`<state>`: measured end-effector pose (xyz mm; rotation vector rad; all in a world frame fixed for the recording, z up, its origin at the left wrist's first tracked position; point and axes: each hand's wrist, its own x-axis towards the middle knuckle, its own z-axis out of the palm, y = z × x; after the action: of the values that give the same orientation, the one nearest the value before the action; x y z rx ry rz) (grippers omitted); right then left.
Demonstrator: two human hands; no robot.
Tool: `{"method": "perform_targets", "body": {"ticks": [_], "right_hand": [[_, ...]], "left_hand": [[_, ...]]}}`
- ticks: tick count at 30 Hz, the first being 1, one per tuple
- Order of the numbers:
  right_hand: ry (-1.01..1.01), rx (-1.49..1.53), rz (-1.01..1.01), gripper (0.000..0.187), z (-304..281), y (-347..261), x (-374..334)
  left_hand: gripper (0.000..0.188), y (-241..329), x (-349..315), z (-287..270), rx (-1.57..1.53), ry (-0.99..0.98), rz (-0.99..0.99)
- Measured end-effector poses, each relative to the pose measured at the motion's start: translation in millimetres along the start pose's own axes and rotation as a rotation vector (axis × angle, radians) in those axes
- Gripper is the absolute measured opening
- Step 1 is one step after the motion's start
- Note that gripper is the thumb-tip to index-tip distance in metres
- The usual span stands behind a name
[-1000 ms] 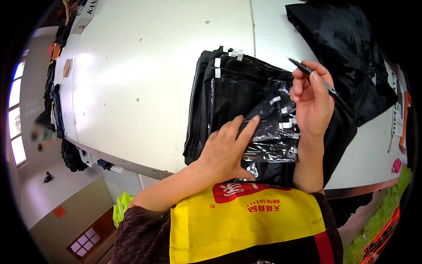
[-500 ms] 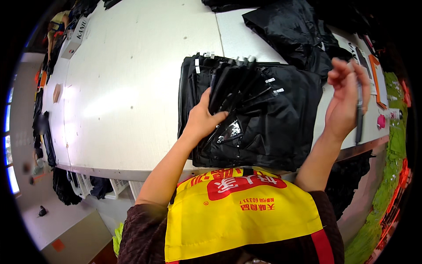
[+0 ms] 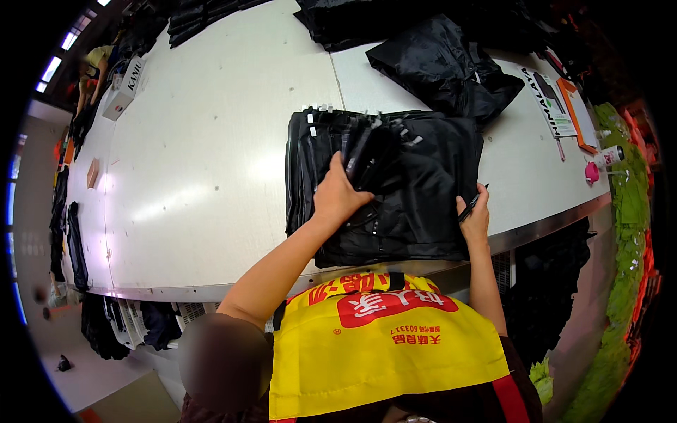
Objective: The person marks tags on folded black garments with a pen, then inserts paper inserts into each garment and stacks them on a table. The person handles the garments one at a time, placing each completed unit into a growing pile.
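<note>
A stack of black folded garments (image 3: 423, 218) with small white tags along its far edge lies at the front edge of the table. On its left part, my left hand (image 3: 340, 196) is closed on several gathered black fabric layers (image 3: 370, 158), the thumb stretched to the right over them. These layers are lifted and fanned, their tagged ends pointing away from me. At the stack's right edge is my right hand (image 3: 477, 217), its fingers closed round a slim dark pen (image 3: 474, 204) and touching or very near the fabric.
The white table (image 3: 204, 176) stretches left and away. A black garment pile (image 3: 441, 67) lies beyond the stack. At right are an orange-edged board (image 3: 578, 116), a printed card (image 3: 546, 106) and a bottle (image 3: 608, 156). A white box (image 3: 125, 88) stands far left, near another person (image 3: 95, 67).
My right hand has come down and left from above the table to the stack's right edge, still with the pen. My left hand keeps its hold on the layers.
</note>
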<state>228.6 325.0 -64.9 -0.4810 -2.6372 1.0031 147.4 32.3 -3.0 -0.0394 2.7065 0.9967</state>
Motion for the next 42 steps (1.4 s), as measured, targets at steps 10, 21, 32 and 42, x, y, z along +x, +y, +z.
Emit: {"method": "perform_targets", "body": {"ticks": [10,21,32,42], "right_hand": [[-0.079,0.041,-0.004,0.060,14,-11,8],[-0.270,0.036,-0.269,0.059,67,-65,59],[-0.011,-0.241,-0.483,0.056,109,-106,93],[0.134,0.000,-0.450,0.033,22,-28,-44]], "left_hand": [[0.047,-64,6,7,-0.632,0.050,-0.153],[0.048,-105,-45,-14,-0.956,0.292,-0.307],[0.046,-106,-35,-1,-0.995,0.594,-0.353],[0.050,-95,-40,0,-0.944,0.615,-0.339]]}}
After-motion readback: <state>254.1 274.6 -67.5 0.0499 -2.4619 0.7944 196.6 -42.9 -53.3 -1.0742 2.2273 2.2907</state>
